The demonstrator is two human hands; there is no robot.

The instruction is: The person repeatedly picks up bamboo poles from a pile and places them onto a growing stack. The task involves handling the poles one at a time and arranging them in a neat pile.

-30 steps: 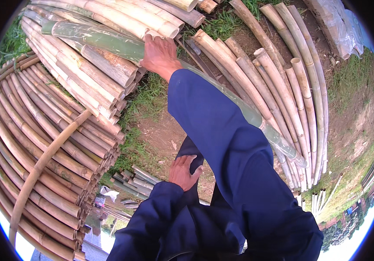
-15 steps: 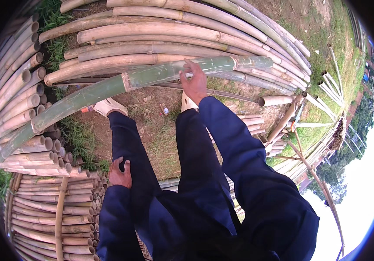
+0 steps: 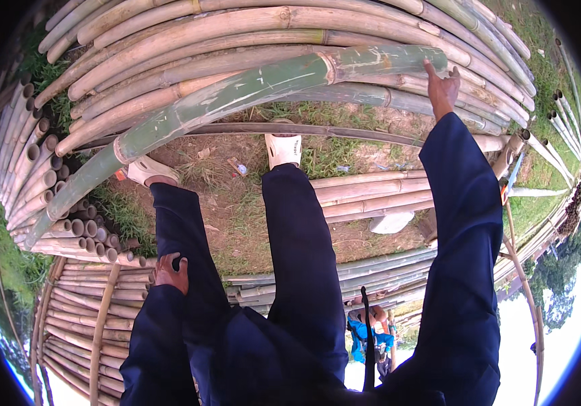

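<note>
A thick green bamboo pole (image 3: 236, 88) with pale nodes and scuffed streaks lies across in front of me, from the lower left to the upper right. My right hand (image 3: 443, 91) is at its right end, fingers spread, with one fingertip at the pole's edge; I cannot tell how firmly it touches. My left hand (image 3: 171, 272) is beside my left knee, away from the pole, with thumb and fingers apart and nothing visible between them. Below the pole stand my feet in white clogs (image 3: 282, 150).
Dry tan bamboo poles (image 3: 189, 40) lie stacked beyond the green one. More cut poles (image 3: 94, 233) show their hollow ends at left. A white object (image 3: 392, 222) rests near a low stack at right. A person in blue (image 3: 370, 335) is behind, between my legs and right arm.
My right hand has slid rightward from the middle section of the green pole to its right end. The view has shifted, and the left hand stays by my knee.
</note>
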